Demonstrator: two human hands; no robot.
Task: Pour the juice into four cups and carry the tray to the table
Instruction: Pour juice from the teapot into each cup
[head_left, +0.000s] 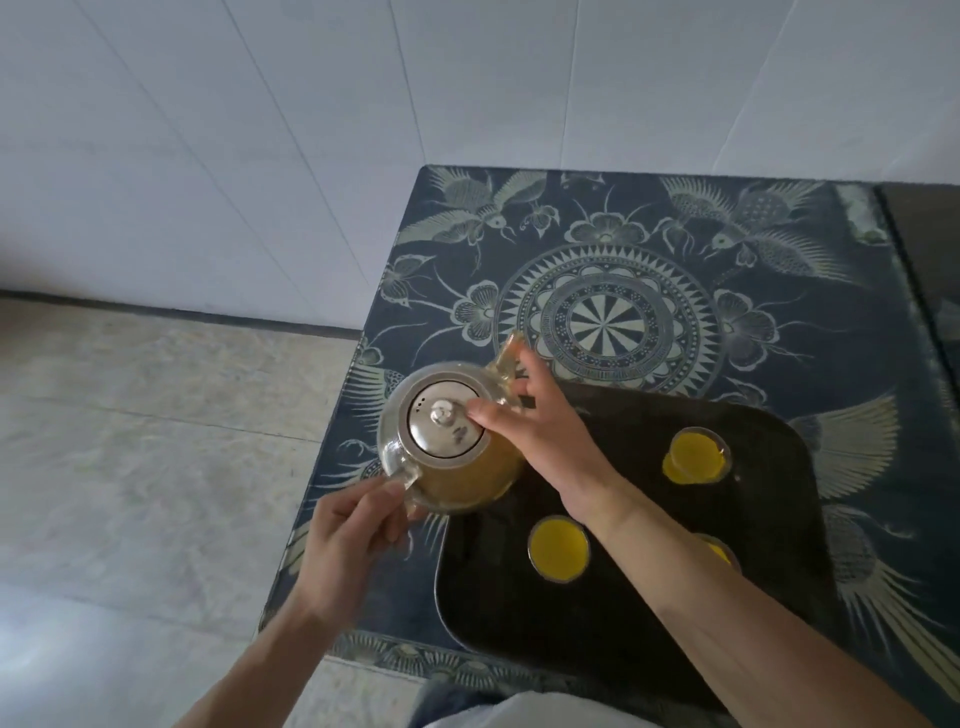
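Observation:
A glass teapot (457, 467) with yellow juice and a steel lid (444, 423) hangs over the left end of a black tray (613, 623). My left hand (348, 540) is shut on its handle. My right hand (540, 431) rests fingertips on the lid's edge, near the spout (506, 356). Three cups of juice show on the tray: one at the back right (693, 457), one in the middle front (558, 548), one (719, 551) mostly hidden behind my right forearm. A fourth cup is not visible.
The tray lies on a small table covered with a dark blue patterned cloth (649, 260). A white tiled wall (311, 130) stands behind it, and pale floor tiles (130, 441) lie to the left. The table's left edge runs close beside the teapot.

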